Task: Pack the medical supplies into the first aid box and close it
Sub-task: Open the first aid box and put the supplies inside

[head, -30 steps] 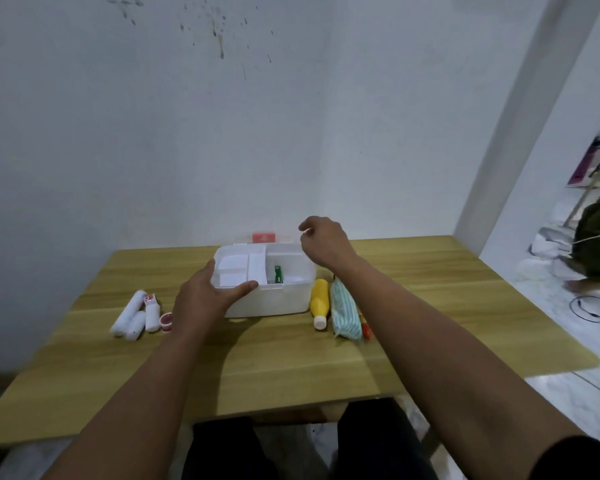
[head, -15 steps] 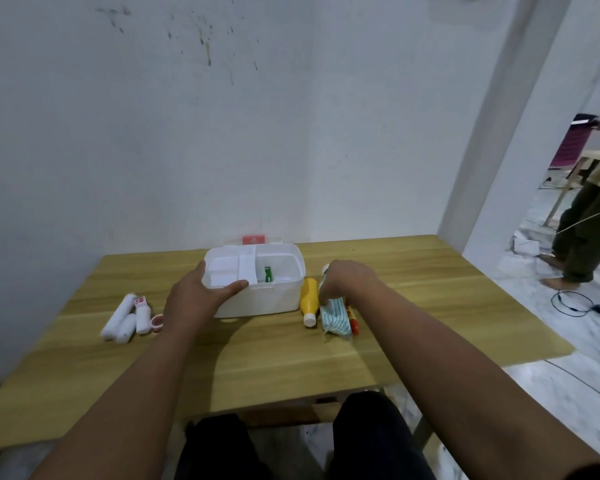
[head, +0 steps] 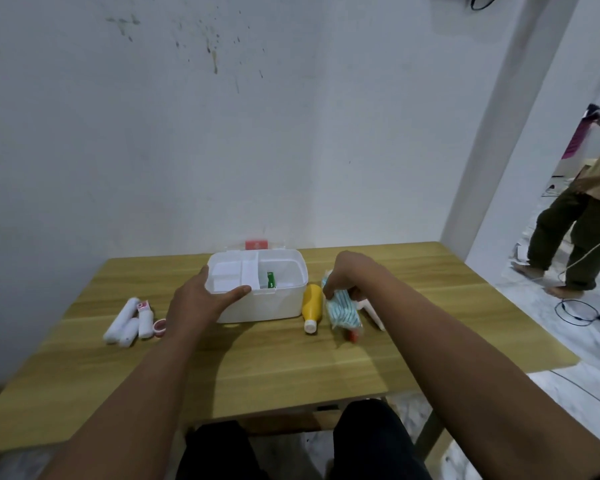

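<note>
The white first aid box (head: 274, 303) stands open on the wooden table (head: 278, 362), with an inner tray at its left and a small green item (head: 271, 280) inside. My left hand (head: 201, 299) grips the box's front left rim. My right hand (head: 347, 275) is closed on the far end of a blue striped packet (head: 342, 310) lying right of the box. A yellow bottle (head: 311, 306) lies between box and packet. A small red item (head: 353, 336) and a white object (head: 373, 311) sit by the packet.
White bandage rolls (head: 123, 322), a small white bottle (head: 145, 315) and a red ring-shaped piece (head: 159, 326) lie left of the box. A white wall stands behind the table. A person's legs (head: 568, 244) and cables on the floor are at the right.
My right hand left the box's far rim, came down to the right and closed on the striped packet. My left hand stayed on the box.
</note>
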`<act>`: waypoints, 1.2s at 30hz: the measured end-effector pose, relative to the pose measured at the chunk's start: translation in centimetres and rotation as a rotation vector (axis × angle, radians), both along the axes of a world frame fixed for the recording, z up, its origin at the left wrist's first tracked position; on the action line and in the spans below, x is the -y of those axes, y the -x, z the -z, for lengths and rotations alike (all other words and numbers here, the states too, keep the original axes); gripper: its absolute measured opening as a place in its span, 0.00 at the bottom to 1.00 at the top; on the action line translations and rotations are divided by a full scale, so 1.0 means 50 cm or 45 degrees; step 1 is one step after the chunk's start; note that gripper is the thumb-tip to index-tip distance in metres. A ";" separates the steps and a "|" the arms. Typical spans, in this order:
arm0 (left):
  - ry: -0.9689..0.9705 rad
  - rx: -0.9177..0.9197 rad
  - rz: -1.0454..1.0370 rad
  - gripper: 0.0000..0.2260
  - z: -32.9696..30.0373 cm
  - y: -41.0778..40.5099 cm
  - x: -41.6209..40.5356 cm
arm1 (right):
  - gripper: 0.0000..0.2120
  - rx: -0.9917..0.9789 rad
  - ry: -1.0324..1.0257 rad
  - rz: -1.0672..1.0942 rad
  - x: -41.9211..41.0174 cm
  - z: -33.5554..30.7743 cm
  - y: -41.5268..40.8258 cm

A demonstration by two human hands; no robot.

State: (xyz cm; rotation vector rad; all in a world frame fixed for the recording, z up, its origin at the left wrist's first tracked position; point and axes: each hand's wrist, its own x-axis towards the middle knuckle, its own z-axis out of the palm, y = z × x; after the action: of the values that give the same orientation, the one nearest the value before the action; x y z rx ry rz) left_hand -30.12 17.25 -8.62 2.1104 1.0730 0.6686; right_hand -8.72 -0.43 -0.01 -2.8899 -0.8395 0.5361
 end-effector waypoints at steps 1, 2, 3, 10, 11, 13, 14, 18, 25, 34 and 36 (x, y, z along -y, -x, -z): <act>0.001 0.005 -0.001 0.48 0.001 0.000 0.000 | 0.19 -0.025 0.005 0.000 0.001 -0.021 -0.003; 0.006 0.015 0.000 0.48 0.001 -0.001 0.000 | 0.19 -0.058 0.015 -0.005 0.001 -0.043 -0.003; 0.012 0.020 -0.003 0.48 0.001 -0.001 0.002 | 0.19 -0.084 0.018 -0.015 0.001 -0.063 -0.002; 0.011 0.023 -0.049 0.50 0.002 -0.004 0.008 | 0.24 0.118 -0.236 -0.456 -0.058 -0.126 0.042; 0.010 0.028 -0.047 0.50 0.001 -0.004 0.009 | 0.24 0.135 -0.231 -0.532 -0.073 -0.120 0.047; 0.005 0.027 -0.048 0.50 0.002 -0.003 0.008 | 0.23 0.173 -0.186 -0.628 -0.102 -0.102 0.054; -0.002 0.021 -0.047 0.51 0.002 -0.003 0.008 | 0.22 0.187 -0.148 -0.656 -0.116 -0.091 0.057; -0.005 0.021 -0.029 0.51 0.006 -0.001 0.005 | 0.18 0.138 -0.061 -0.715 -0.157 -0.048 0.064; -0.056 0.018 -0.050 0.51 0.007 -0.003 0.004 | 0.11 -0.060 -0.307 -0.667 -0.177 0.032 0.064; -0.053 0.014 -0.042 0.55 0.011 -0.002 0.000 | 0.23 0.166 -0.267 -0.652 -0.179 0.016 0.090; -0.060 0.010 -0.041 0.56 0.010 0.001 0.002 | 0.27 0.204 -0.203 -0.664 -0.186 0.028 0.104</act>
State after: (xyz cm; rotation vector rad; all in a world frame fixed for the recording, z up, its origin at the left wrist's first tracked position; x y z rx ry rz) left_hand -30.16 17.17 -9.11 2.1329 1.0989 0.7238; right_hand -13.92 8.86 -1.39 -2.5807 -1.5958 0.2530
